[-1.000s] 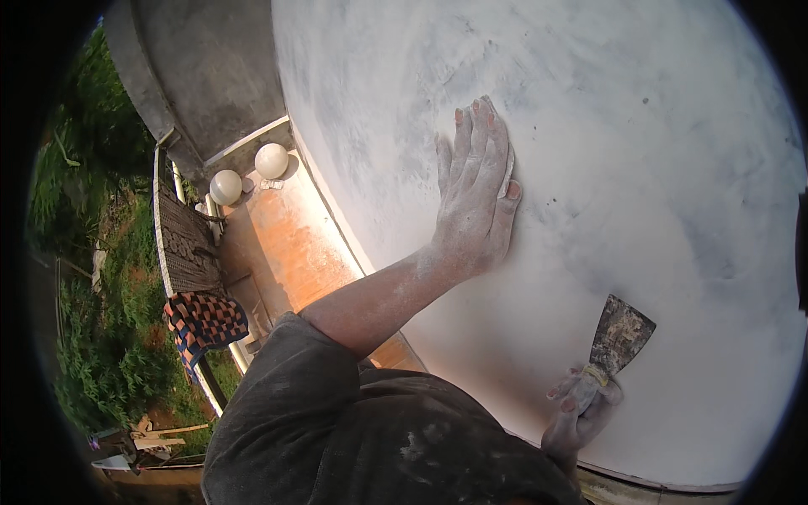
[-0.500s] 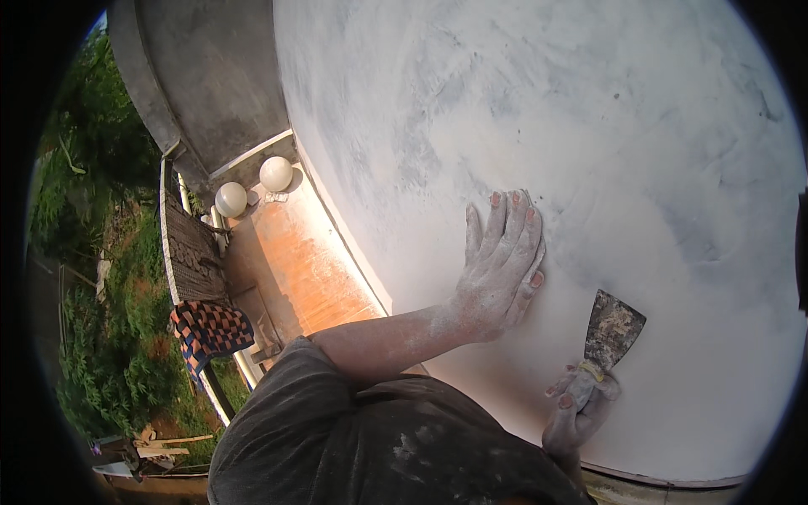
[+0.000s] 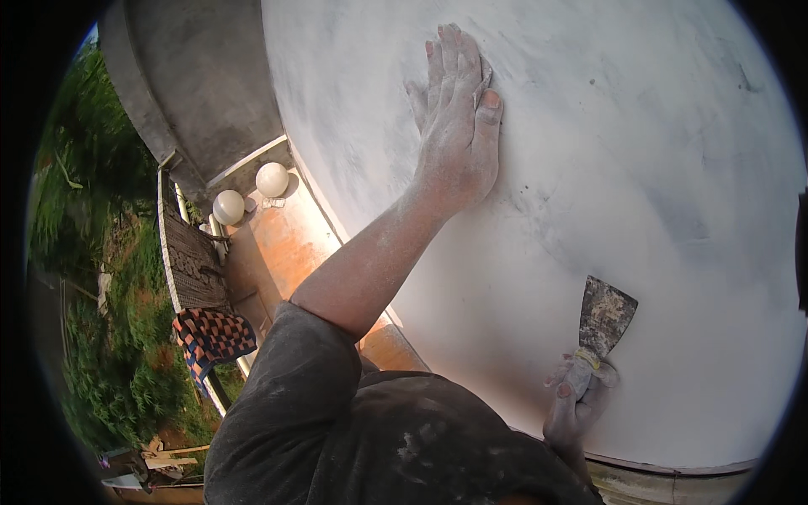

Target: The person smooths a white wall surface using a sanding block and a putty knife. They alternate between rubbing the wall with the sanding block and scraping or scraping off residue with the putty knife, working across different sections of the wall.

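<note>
My left hand (image 3: 459, 139), coated in white dust, presses flat against the whitish wall (image 3: 606, 160) high up. Under its fingers and beside the thumb shows the edge of a thin, dusty sheet that looks like sandpaper (image 3: 485, 77); most of it is hidden by the hand. Lower and to the right, my right hand (image 3: 579, 396) is closed around the handle of a putty knife (image 3: 606, 317). Its wide blade points up and is crusted with dried filler. The wall has grey-blue patches and small dark specks.
On the left, a balcony with an orange-brown floor (image 3: 290, 244) runs along the wall. Two round white globes (image 3: 272, 179) stand at its far end by a grey wall (image 3: 198, 67). A checkered cloth (image 3: 212, 337) hangs on the railing (image 3: 166, 231), with greenery beyond.
My left hand has slid up and slightly left along the wall, the forearm stretching out after it. My right hand and the putty knife have barely shifted.
</note>
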The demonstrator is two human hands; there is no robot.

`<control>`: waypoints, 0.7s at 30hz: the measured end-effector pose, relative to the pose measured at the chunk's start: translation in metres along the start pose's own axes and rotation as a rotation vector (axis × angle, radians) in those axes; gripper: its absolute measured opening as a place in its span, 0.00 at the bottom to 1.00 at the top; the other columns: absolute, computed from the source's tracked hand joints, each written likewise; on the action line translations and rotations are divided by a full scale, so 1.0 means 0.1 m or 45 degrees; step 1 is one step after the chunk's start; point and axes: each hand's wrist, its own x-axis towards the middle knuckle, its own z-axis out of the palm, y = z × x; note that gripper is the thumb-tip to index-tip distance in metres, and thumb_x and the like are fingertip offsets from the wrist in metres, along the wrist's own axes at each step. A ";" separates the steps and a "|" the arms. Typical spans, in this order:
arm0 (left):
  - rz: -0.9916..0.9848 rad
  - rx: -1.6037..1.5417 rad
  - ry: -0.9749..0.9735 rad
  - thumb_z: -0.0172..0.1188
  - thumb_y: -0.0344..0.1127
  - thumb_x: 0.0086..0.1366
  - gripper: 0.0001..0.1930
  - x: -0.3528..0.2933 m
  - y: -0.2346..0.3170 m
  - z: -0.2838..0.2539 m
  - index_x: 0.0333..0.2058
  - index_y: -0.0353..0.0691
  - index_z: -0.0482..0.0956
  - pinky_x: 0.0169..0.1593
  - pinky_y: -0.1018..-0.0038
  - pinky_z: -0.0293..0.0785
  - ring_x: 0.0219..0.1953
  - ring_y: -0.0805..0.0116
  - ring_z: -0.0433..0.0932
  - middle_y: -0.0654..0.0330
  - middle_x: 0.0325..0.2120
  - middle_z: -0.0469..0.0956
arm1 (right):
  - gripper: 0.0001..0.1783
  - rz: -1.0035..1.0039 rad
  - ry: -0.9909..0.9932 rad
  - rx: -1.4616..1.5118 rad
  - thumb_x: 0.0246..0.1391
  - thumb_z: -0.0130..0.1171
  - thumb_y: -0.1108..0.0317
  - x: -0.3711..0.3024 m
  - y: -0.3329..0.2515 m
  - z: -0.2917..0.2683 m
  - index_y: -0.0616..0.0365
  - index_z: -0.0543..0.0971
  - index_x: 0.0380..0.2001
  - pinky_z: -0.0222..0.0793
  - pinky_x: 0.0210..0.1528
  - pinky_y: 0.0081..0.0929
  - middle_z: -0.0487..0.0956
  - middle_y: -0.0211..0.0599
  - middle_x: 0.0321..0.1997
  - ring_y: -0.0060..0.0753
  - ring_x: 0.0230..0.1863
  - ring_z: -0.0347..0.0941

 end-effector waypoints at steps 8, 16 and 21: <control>0.383 0.239 -0.209 0.39 0.40 0.77 0.31 -0.14 0.33 0.04 0.73 0.31 0.48 0.71 0.30 0.23 0.77 0.34 0.34 0.39 0.75 0.43 | 0.26 -0.202 -0.023 0.063 0.64 0.59 0.66 0.04 0.07 0.01 0.62 0.59 0.57 0.76 0.51 0.38 0.79 0.44 0.34 0.30 0.33 0.77; 0.583 0.098 -0.277 0.47 0.43 0.76 0.30 -0.46 0.18 0.36 0.72 0.38 0.59 0.71 0.30 0.23 0.77 0.43 0.45 0.49 0.74 0.54 | 0.33 -0.125 -0.003 0.115 0.62 0.66 0.59 0.01 0.07 -0.03 0.58 0.59 0.60 0.76 0.47 0.34 0.72 0.44 0.51 0.32 0.38 0.75; 0.563 0.071 -0.257 0.47 0.42 0.76 0.28 -0.48 0.38 0.37 0.71 0.41 0.61 0.71 0.28 0.28 0.78 0.47 0.44 0.54 0.74 0.55 | 0.28 -0.030 0.039 0.177 0.64 0.61 0.66 0.02 0.04 -0.01 0.60 0.58 0.59 0.78 0.41 0.31 0.74 0.52 0.53 0.30 0.37 0.77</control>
